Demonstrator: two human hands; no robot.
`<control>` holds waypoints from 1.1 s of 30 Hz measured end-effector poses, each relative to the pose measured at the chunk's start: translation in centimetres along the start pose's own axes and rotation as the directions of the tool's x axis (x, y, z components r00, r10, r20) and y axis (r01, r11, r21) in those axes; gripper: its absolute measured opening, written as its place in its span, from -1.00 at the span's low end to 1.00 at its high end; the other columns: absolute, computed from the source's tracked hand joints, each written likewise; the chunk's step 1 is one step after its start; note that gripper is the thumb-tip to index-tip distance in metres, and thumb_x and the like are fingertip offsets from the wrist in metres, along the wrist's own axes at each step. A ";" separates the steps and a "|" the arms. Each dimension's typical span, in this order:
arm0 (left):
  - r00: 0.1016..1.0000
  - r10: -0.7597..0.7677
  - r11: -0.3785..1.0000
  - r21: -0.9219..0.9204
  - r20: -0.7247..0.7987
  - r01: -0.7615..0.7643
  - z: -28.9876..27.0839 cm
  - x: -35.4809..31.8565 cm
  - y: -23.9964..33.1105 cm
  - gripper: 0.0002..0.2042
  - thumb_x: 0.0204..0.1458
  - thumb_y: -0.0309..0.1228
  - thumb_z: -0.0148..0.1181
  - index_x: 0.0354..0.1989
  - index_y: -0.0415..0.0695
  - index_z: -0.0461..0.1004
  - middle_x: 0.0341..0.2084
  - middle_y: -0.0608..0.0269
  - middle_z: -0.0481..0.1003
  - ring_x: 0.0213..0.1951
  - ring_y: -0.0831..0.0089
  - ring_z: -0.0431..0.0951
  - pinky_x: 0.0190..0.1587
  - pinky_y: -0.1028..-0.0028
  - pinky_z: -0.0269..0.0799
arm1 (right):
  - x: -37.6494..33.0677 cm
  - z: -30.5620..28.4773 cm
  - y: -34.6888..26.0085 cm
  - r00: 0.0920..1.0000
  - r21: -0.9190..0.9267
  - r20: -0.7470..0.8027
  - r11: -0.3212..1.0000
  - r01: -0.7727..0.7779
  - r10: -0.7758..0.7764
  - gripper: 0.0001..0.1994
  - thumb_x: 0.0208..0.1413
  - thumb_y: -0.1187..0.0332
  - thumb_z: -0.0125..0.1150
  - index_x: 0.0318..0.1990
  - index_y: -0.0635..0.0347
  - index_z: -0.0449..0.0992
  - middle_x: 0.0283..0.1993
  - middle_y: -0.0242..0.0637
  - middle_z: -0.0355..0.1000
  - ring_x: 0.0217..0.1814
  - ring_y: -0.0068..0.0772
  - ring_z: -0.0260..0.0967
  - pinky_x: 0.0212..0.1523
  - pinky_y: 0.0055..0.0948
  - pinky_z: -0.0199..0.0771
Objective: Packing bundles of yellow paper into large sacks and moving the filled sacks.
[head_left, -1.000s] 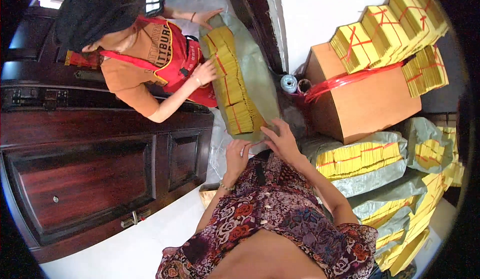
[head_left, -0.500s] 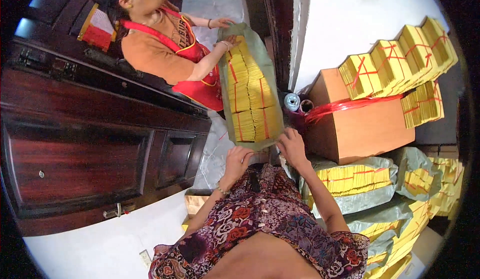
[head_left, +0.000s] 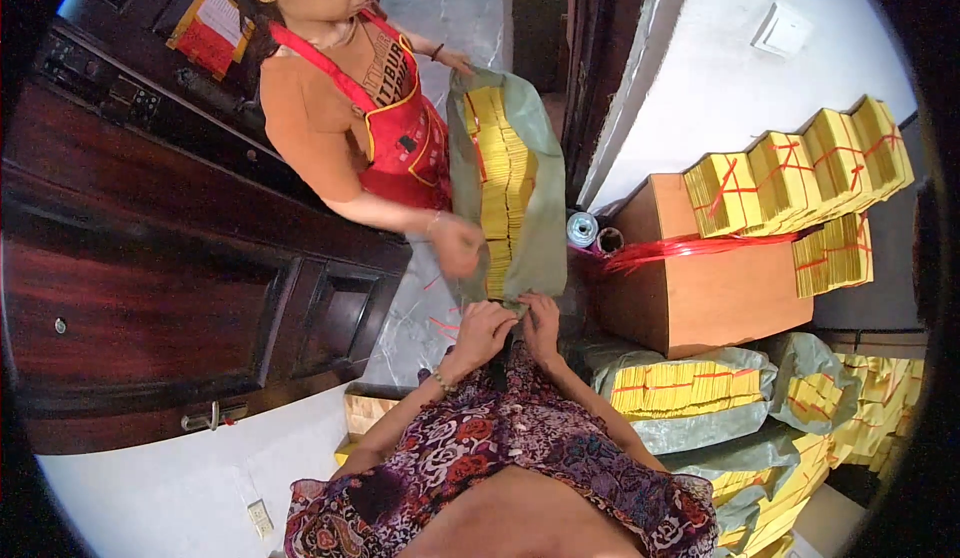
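Observation:
A grey-green woven sack stretches away in front of me, stacked full of yellow paper bundles that show through its open side. My left hand has its fingers closed on the sack's near end. Close beside it, my right hand pinches the same edge, its fingertips nearly meeting the left ones. Across the sack, a co-worker's hand is blurred by motion at the left edge. The co-worker's other hand rests at the far end.
To the right, a wooden box carries tied yellow paper bundles and red strips. String rolls stand beside it. Filled sacks lie piled below. A dark wooden door borders the left, and a co-worker in a red apron stands ahead.
My hands have come together along the sack's near edge. The right side of the sack now folds over part of the bundles. One co-worker's hand has moved nearer to me.

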State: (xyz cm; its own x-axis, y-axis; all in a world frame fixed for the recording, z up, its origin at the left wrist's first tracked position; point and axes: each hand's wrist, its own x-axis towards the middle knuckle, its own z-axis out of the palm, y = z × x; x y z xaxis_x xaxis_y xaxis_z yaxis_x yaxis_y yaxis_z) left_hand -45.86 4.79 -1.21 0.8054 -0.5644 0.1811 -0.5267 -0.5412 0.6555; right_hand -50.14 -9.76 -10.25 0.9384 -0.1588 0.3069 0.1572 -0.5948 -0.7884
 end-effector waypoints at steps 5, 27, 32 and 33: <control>0.999 0.027 0.999 -0.021 0.025 -0.026 -0.8 1.0 0.1 -0.91 -0.10 -0.44 0.15 -0.41 -0.16 0.47 -0.48 0.22 0.43 -0.32 0.23 0.40 -0.24 0.35 0.25 | -0.8 0.0 -1.6 0.985 -0.054 -0.087 0.986 -0.156 0.151 -0.77 -0.05 0.57 -0.06 -0.22 0.14 0.42 -0.14 -0.23 0.40 -0.02 -0.15 0.29 0.04 -0.25 0.14; 0.905 -0.015 0.904 -0.381 0.425 0.194 0.6 -1.0 1.4 -0.89 0.02 -0.43 0.03 -0.33 -0.16 0.44 -0.41 0.11 0.45 -0.32 0.14 0.45 -0.28 0.33 0.35 | 0.2 -7.3 -1.9 0.878 0.034 -0.326 0.933 -0.359 0.350 -0.89 0.01 0.55 0.04 -0.30 0.23 0.44 -0.31 -0.17 0.37 -0.25 -0.20 0.33 -0.21 -0.38 0.32; 0.876 0.039 0.903 -0.392 0.481 0.175 4.2 -1.2 4.5 -0.85 0.05 -0.44 0.00 -0.27 -0.18 0.45 -0.39 0.12 0.47 -0.31 0.23 0.48 -0.27 0.43 0.35 | -5.1 -9.0 -0.7 0.881 0.139 -0.285 0.926 -0.352 0.378 -0.89 0.00 0.55 0.06 -0.29 0.26 0.45 -0.30 -0.13 0.38 -0.24 -0.15 0.35 -0.19 -0.35 0.35; 0.860 -0.025 0.899 -0.364 0.509 0.242 4.7 -1.2 5.0 -0.85 0.05 -0.44 -0.01 -0.27 -0.18 0.45 -0.40 0.14 0.47 -0.32 0.29 0.49 -0.28 0.45 0.35 | -6.2 -10.0 -1.0 0.843 0.133 -0.334 0.907 -0.400 0.421 -0.89 0.00 0.55 0.06 -0.29 0.26 0.45 -0.30 -0.13 0.38 -0.24 -0.15 0.35 -0.19 -0.35 0.35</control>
State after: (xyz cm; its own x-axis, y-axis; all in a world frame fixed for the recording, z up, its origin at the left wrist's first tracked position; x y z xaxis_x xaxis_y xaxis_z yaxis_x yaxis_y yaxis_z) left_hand -50.71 -0.19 -1.56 0.5677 -0.7893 -0.2341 -0.1797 -0.3964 0.9003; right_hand -59.16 -16.09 -6.04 0.7550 -0.6472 0.1048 -0.1917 -0.3707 -0.9088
